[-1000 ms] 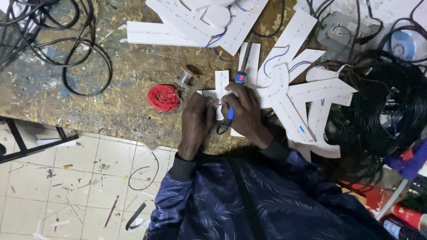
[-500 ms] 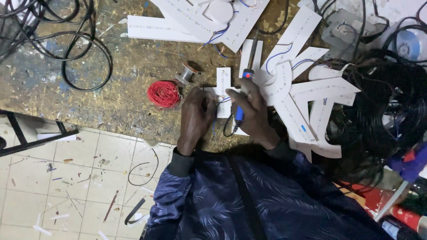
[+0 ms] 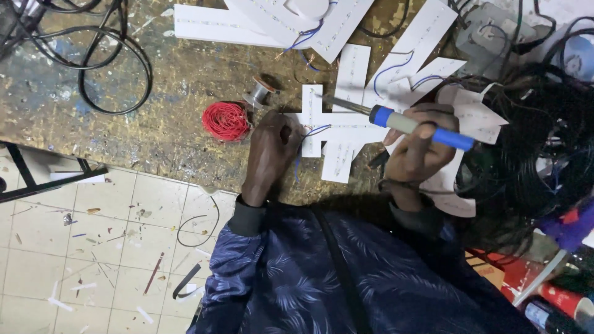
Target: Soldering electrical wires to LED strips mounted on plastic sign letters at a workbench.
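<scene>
My left hand (image 3: 272, 145) presses down on a white strip-shaped board piece (image 3: 312, 120) and pinches a thin blue wire (image 3: 307, 133) against it. My right hand (image 3: 416, 148) grips a soldering iron (image 3: 408, 124) with a blue and grey handle, lying nearly level, its metal tip pointing left over the white pieces. More white strip pieces (image 3: 402, 74) joined by blue wires fan out behind. A red wire coil (image 3: 226, 120) lies just left of my left hand, with a small solder spool (image 3: 260, 93) above it.
The worn wooden bench (image 3: 154, 80) carries black cable loops (image 3: 105, 55) at the left and a large tangle of black cables (image 3: 532, 142) at the right. A tiled floor (image 3: 93, 247) with scraps lies below the bench edge. Red and blue items (image 3: 557, 297) sit at the lower right.
My right hand has moved right and lifted the soldering iron from upright at the joint to nearly level. The left hand stays on the white piece and wire.
</scene>
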